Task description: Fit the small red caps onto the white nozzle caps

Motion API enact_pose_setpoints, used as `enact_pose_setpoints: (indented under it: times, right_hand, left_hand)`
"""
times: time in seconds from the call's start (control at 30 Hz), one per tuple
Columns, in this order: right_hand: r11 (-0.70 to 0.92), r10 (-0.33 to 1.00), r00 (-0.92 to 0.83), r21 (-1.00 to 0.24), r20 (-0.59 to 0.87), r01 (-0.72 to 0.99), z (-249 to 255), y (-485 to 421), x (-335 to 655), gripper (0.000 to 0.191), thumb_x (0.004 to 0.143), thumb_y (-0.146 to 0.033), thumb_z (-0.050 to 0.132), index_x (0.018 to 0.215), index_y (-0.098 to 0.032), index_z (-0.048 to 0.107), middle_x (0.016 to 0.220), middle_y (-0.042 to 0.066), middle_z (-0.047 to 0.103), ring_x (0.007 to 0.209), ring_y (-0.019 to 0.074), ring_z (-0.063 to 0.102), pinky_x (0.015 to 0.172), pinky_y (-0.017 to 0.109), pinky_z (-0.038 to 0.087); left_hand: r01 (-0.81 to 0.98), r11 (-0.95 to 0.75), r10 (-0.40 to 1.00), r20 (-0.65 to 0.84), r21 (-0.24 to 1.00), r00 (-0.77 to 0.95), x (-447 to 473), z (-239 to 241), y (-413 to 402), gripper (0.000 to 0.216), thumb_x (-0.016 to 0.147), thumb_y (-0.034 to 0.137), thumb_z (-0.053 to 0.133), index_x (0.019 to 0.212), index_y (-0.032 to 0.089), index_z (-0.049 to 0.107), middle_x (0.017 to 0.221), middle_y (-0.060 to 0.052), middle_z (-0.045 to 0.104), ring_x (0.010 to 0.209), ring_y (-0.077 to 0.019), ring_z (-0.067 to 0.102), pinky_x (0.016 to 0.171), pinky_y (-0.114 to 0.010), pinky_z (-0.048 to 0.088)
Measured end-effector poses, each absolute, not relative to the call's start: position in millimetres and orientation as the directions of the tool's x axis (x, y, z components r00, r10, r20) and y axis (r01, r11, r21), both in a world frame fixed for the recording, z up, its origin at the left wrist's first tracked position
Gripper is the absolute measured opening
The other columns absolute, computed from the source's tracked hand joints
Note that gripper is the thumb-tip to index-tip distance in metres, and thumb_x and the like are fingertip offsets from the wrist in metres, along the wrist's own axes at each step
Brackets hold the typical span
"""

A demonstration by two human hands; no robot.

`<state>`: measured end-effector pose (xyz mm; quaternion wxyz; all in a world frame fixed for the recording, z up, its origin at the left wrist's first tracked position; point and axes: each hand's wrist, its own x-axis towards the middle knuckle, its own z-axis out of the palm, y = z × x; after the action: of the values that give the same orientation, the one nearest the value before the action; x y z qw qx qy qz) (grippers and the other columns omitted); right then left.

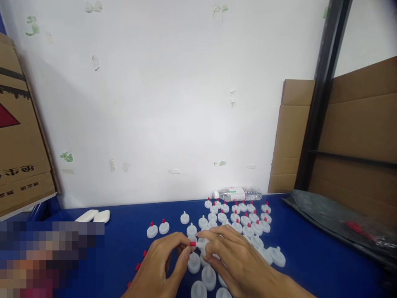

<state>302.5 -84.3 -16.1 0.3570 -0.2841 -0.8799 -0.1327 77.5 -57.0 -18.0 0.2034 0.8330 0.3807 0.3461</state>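
Observation:
My left hand is closed, its thumb and forefinger at a small red tip cap. My right hand grips a white plastic nozzle cap turned on its side, its spout pointing left into the red tip cap. How far the red cap sits on the spout cannot be seen. Around and under my hands stand several white nozzle caps without red tips, such as a bare nozzle cap. Loose red tip caps lie left of my left hand, partly hidden by it.
White nozzle caps with red tips stand grouped at the back right, and two red-tipped caps stand left. A clear bottle lies against the wall. Two white objects lie on the blue table. A grey plastic bag is at right.

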Motion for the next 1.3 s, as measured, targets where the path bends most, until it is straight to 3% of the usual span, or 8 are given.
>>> enact_pose_setpoints:
  times: [0.23,0.6,0.7,0.77,0.87,0.93,1.1,1.3]
  right_hand:
    - [0.813,0.362,-0.647,0.112,0.671,0.571,-24.7,-83.6,300.7,0.016,0.095,-0.005,0.047,0.099,-0.020,0.053,0.115,0.010,0.069,0.100,0.0207,0.064,0.085,0.035,0.056]
    - [0.726,0.197,-0.631,0.321,0.750,0.608,-18.2,-89.7,291.6,0.026,0.098,-0.007,0.048,0.077,-0.020,0.054,0.101,0.011,0.071,0.093,0.0208,0.067,0.083,0.032,0.059]
    - [0.760,0.257,-0.618,0.240,0.743,0.604,-17.3,-88.5,292.0,0.023,0.096,-0.003,0.044,0.086,-0.018,0.057,0.109,0.011,0.071,0.098,0.0214,0.067,0.085,0.033,0.060]
    - [0.762,0.343,-0.614,0.171,0.711,0.624,-16.6,-87.2,293.3,0.022,0.096,-0.003,0.044,0.104,-0.016,0.060,0.125,0.014,0.068,0.110,0.0243,0.066,0.093,0.038,0.059]
    - [0.721,0.465,-0.566,0.080,0.681,0.689,-13.6,-86.5,297.9,0.035,0.097,-0.007,0.046,0.130,-0.016,0.052,0.149,0.020,0.049,0.128,0.0278,0.057,0.102,0.044,0.055]
    - [0.706,0.514,-0.525,0.014,0.678,0.708,-11.6,-86.4,302.9,0.041,0.097,-0.007,0.044,0.136,-0.019,0.048,0.157,0.020,0.038,0.134,0.0270,0.053,0.103,0.044,0.053]
    - [0.702,0.536,-0.504,-0.026,0.678,0.712,-13.1,-83.6,312.7,0.048,0.095,-0.003,0.041,0.139,-0.022,0.044,0.154,0.017,0.041,0.132,0.0254,0.052,0.102,0.046,0.053]
    - [0.742,0.499,-0.600,0.050,0.625,0.669,-11.3,-85.4,309.9,0.053,0.087,0.002,0.041,0.134,-0.021,0.048,0.146,0.017,0.047,0.124,0.0279,0.054,0.101,0.051,0.050]
  left_hand:
    - [0.440,-0.744,0.655,0.420,0.503,0.628,74.4,-28.7,-47.3,0.039,0.107,0.040,0.033,0.082,0.024,0.057,0.081,-0.004,0.067,0.073,-0.0178,0.060,0.067,-0.027,0.042]
    - [0.433,-0.727,0.676,0.448,0.533,0.585,81.2,-26.7,-57.3,0.044,0.107,0.041,0.032,0.071,0.022,0.047,0.072,0.000,0.061,0.064,-0.0146,0.054,0.062,-0.026,0.038]
    - [0.447,-0.714,0.690,0.433,0.539,0.580,81.2,-20.7,-53.8,0.045,0.107,0.043,0.033,0.071,0.022,0.051,0.071,0.000,0.062,0.065,-0.0149,0.055,0.063,-0.027,0.039]
    - [0.486,-0.706,0.704,0.436,0.515,0.561,78.6,-15.7,-48.0,0.043,0.107,0.043,0.034,0.077,0.023,0.058,0.075,0.000,0.064,0.070,-0.0160,0.057,0.067,-0.027,0.040]
    - [0.600,-0.679,0.732,0.444,0.422,0.516,69.1,-10.9,-34.5,0.033,0.106,0.042,0.040,0.095,0.025,0.066,0.085,-0.001,0.066,0.080,-0.0185,0.060,0.076,-0.030,0.043]
    - [0.694,-0.640,0.757,0.426,0.330,0.495,60.6,-10.3,-23.6,0.027,0.105,0.039,0.043,0.104,0.026,0.067,0.093,-0.002,0.065,0.089,-0.0214,0.060,0.079,-0.032,0.045]
    - [0.816,-0.568,0.784,0.375,0.109,0.496,50.0,-11.9,-1.0,0.033,0.104,0.024,0.033,0.105,0.024,0.066,0.104,-0.007,0.058,0.098,-0.0246,0.058,0.070,-0.031,0.047]
    - [0.833,-0.552,0.795,0.309,0.014,0.522,60.8,-6.9,13.9,0.031,0.103,0.023,0.039,0.114,0.020,0.068,0.110,-0.010,0.056,0.097,-0.0251,0.062,0.070,-0.033,0.051]
